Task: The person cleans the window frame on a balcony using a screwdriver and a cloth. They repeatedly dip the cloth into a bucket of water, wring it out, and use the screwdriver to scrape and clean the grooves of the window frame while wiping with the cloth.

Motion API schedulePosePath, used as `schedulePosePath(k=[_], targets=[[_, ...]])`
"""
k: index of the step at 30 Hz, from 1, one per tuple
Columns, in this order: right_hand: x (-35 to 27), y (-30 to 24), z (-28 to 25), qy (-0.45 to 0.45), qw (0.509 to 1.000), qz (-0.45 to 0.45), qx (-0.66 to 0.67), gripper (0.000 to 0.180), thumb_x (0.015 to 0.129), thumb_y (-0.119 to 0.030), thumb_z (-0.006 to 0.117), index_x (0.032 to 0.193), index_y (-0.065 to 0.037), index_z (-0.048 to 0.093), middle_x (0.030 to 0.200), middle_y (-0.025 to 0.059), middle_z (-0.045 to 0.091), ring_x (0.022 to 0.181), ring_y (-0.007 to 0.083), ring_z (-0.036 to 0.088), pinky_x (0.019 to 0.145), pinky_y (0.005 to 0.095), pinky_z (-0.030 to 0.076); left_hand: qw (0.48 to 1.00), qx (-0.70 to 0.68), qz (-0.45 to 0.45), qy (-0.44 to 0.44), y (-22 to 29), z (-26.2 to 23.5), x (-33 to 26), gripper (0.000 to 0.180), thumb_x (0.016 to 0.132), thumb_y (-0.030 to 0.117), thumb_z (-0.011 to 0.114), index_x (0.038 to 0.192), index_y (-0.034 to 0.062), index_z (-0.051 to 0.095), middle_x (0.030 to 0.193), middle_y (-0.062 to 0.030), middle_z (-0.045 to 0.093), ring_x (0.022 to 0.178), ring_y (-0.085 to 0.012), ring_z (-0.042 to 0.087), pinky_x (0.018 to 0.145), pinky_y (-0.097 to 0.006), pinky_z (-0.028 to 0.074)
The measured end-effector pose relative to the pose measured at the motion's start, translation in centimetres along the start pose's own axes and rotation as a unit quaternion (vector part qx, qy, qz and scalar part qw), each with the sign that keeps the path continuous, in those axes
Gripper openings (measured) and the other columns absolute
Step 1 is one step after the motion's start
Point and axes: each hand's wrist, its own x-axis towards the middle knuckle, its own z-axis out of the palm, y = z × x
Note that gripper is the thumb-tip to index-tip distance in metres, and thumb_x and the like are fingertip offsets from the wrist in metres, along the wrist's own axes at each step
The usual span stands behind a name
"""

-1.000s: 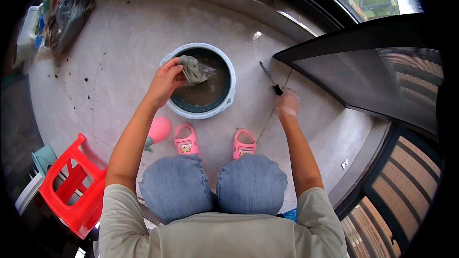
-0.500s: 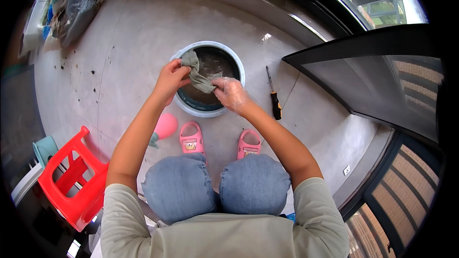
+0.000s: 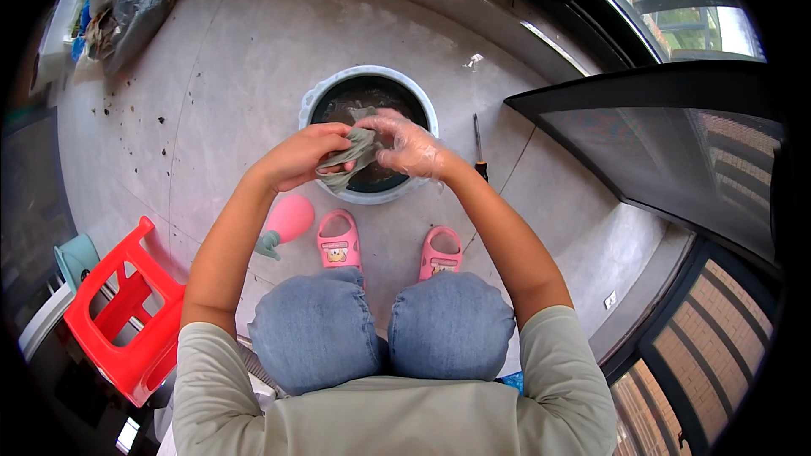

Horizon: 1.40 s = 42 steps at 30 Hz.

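A wet grey-green cloth (image 3: pixel 348 160) is bunched between my hands above the near part of a round pale-blue basin (image 3: pixel 428 103). Dark murky water (image 3: pixel 338 101) fills the basin. My left hand (image 3: pixel 306 154) grips the bunched cloth from the left, its fingers wrapped into the folds. A clear plastic glove covers my right hand (image 3: pixel 412 145); its fingers curl over the cloth's upper right edge, with the thumb lower and apart from them. Part of the cloth is hidden behind the fingers.
A screwdriver (image 3: pixel 478 143) lies right of the basin, its handle partly behind my right forearm. A pink spray bottle (image 3: pixel 291 218) is near my pink clogs (image 3: pixel 339 247). A red stool (image 3: pixel 127 321) stands left, bags (image 3: pixel 139 4) far left, a dark-framed panel (image 3: pixel 642 131) right.
The cloth was stretched between both hands and is now gathered into a bunch. My left hand has come lower, and my right hand has moved up and over the cloth.
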Motion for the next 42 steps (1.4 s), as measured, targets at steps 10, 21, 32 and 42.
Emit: schedulePosePath(k=[10,21,32,42], targets=[[1.2,3.2,1.9,0.035,0.995,0.029,-0.086,0.033,0.082,0.0,0.046,0.113,-0.004,0.058,0.117,0.0144,0.056,0.107,0.0236,0.055,0.091,0.0291,0.042,0.967,-0.239,-0.027,0.086,2.5,2.0,-1.8,0.032,0.081,-0.006,0.045,0.112,-0.0042,0.041,0.111,-0.0244,0.051,0.097,-0.0287,0.06,0.081,-0.036,0.054],[-0.6,2.8,0.8,-0.023,0.877,0.174,0.447,0.035,0.091,-0.014,0.038,0.125,-0.005,0.04,0.087,0.0086,0.057,0.089,0.0212,0.059,0.079,0.0369,0.051,0.929,-0.347,-0.002,0.127,0.3,-3.3,0.8,0.025,0.076,-0.011,0.052,0.1,-0.0037,0.049,0.096,-0.0195,0.054,0.089,-0.0271,0.058,0.076,-0.034,0.053],[4.1,5.0,3.6,0.066,0.854,0.055,-0.514,0.027,0.068,0.001,0.061,0.095,-0.004,0.059,0.109,0.02,0.054,0.099,0.029,0.058,0.076,0.0382,0.051,0.915,0.062,-0.038,0.398,-7.3,-0.7,8.7,0.029,0.089,0.012,0.045,0.117,0.0076,0.044,0.114,-0.0148,0.051,0.097,-0.0292,0.057,0.08,-0.042,0.05],[3.0,-1.3,8.3,0.208,0.963,0.022,-0.171,0.022,0.084,-0.023,0.056,0.093,-0.003,0.055,0.09,0.0222,0.06,0.083,0.0406,0.057,0.074,0.0441,0.047,0.86,-0.508,-0.046,-0.006,-11.6,-6.4,12.7,0.046,0.085,0.043,0.056,0.102,0.001,0.054,0.095,-0.0149,0.062,0.086,-0.0284,0.06,0.08,-0.04,0.049]])
